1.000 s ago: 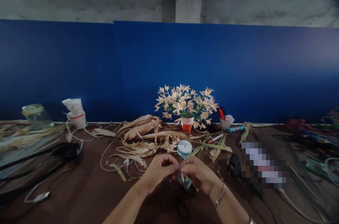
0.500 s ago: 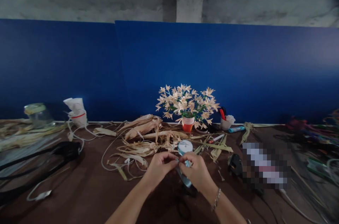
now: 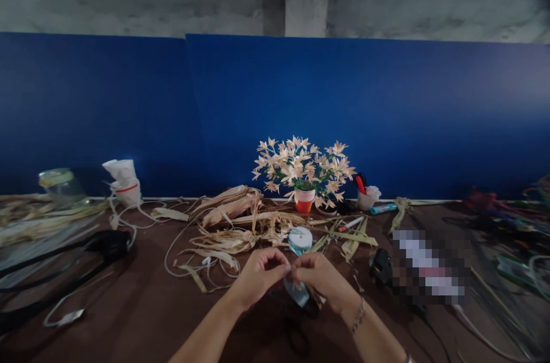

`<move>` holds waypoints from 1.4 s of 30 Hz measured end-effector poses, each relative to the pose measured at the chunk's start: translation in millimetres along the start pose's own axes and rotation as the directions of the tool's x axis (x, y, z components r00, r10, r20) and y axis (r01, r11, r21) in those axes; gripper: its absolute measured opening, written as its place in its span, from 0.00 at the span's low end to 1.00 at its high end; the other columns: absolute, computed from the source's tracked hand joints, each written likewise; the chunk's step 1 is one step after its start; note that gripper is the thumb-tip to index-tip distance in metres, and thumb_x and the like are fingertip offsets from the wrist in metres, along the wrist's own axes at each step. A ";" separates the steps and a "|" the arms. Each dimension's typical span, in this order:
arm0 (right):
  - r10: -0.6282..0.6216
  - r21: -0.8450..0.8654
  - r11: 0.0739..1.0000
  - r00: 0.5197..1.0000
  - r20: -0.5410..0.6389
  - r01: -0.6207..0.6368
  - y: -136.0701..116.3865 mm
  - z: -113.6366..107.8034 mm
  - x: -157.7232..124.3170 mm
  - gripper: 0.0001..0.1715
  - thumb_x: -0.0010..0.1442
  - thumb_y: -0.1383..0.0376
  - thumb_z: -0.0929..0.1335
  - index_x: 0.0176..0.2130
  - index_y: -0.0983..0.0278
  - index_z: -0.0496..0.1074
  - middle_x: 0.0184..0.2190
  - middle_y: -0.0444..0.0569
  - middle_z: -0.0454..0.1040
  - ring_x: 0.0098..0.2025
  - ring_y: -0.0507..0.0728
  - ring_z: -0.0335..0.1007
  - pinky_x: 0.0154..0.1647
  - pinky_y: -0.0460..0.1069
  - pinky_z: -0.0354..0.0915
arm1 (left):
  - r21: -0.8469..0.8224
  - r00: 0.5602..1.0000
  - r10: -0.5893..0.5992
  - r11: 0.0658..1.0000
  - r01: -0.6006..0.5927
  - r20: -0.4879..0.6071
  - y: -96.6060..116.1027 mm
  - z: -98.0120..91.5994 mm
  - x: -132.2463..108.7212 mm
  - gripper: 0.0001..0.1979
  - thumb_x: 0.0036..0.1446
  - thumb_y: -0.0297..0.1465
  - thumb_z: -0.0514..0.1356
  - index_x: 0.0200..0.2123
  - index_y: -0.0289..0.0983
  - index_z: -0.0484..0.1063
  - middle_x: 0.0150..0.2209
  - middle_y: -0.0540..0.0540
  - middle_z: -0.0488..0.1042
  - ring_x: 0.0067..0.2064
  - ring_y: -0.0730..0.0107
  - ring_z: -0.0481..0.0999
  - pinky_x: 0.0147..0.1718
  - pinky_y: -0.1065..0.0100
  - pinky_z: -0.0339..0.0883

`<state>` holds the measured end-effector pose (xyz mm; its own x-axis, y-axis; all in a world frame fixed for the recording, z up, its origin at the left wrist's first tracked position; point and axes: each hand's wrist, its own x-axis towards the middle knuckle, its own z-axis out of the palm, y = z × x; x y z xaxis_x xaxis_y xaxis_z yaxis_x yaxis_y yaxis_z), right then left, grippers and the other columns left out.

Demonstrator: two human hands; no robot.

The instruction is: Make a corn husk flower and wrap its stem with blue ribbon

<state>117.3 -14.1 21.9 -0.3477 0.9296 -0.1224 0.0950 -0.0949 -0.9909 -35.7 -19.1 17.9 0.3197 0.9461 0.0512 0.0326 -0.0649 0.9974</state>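
My left hand (image 3: pixel 256 277) and my right hand (image 3: pixel 323 281) meet low in the middle of the view, fingertips pinched together. Between them hangs a short length of pale blue ribbon (image 3: pixel 297 291), which both hands grip. Just beyond the fingers a white spool of the same ribbon (image 3: pixel 299 239) rests on the brown table (image 3: pixel 141 294). A dark pair of scissors (image 3: pixel 296 331) lies on the table under my wrists. A bracelet circles my right wrist.
Dried husks (image 3: pixel 234 220) are heaped behind the spool. A pot of pale paper flowers (image 3: pixel 303 171) stands by the blue board, with a cup of tools (image 3: pixel 365 194) to its right. A black glue gun (image 3: pixel 380 265), cords (image 3: pixel 103 245) and a jar (image 3: pixel 58 185) surround the work spot.
Both hands dipped slightly toward me and the ribbon piece shifted lower between the fingers; the right hand turned a little. Everything on the table stayed put.
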 end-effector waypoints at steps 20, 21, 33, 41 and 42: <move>0.074 0.190 0.977 0.992 0.100 -0.092 -2.3 -4.1 -4.2 0.03 0.37 0.69 0.67 0.18 0.69 0.67 0.12 0.41 0.64 0.14 0.44 0.54 0.16 0.41 0.49 | -0.078 0.997 -0.070 0.994 0.073 0.037 5.5 -0.8 -0.2 0.12 0.42 0.36 0.61 0.24 0.32 0.66 0.15 0.54 0.65 0.16 0.80 0.62 0.15 0.77 0.53; 0.082 0.211 0.972 0.990 0.116 -0.105 -3.0 -4.1 -4.9 0.03 0.37 0.69 0.67 0.18 0.69 0.68 0.12 0.41 0.65 0.14 0.44 0.55 0.16 0.41 0.49 | -0.075 0.997 -0.065 0.995 0.068 0.042 5.7 -0.5 -0.7 0.12 0.42 0.36 0.61 0.23 0.33 0.66 0.15 0.54 0.65 0.16 0.80 0.62 0.15 0.77 0.53; -0.224 -0.340 0.928 0.959 -0.174 0.155 1.7 3.9 2.7 0.03 0.38 0.71 0.65 0.17 0.67 0.68 0.13 0.40 0.64 0.18 0.47 0.55 0.19 0.41 0.52 | 0.067 0.999 -0.017 0.998 0.020 -0.042 -6.2 -4.1 5.9 0.10 0.44 0.34 0.60 0.24 0.32 0.68 0.16 0.53 0.65 0.17 0.78 0.63 0.16 0.76 0.53; -0.140 -0.016 0.990 0.986 -0.086 0.139 6.3 0.4 5.0 0.05 0.41 0.69 0.66 0.17 0.68 0.68 0.14 0.40 0.64 0.17 0.45 0.56 0.19 0.42 0.53 | -0.082 0.998 -0.065 0.995 0.064 -0.013 -2.1 -5.7 5.9 0.11 0.42 0.34 0.61 0.29 0.32 0.71 0.17 0.52 0.68 0.19 0.77 0.65 0.20 0.74 0.59; -0.113 0.055 0.992 0.992 -0.051 0.116 6.3 -0.1 4.5 0.05 0.41 0.68 0.67 0.17 0.69 0.67 0.14 0.41 0.64 0.17 0.45 0.56 0.19 0.42 0.53 | -0.084 0.998 -0.063 0.994 0.062 -0.010 -1.4 -5.5 5.4 0.12 0.42 0.34 0.61 0.29 0.32 0.71 0.17 0.52 0.68 0.19 0.77 0.65 0.20 0.74 0.59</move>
<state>116.5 -10.5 15.1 -0.3085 0.9512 -0.0068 0.0024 -0.0063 -1.0000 -39.3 -12.1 17.1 0.3077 0.9514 -0.0115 -0.0277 0.0210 0.9994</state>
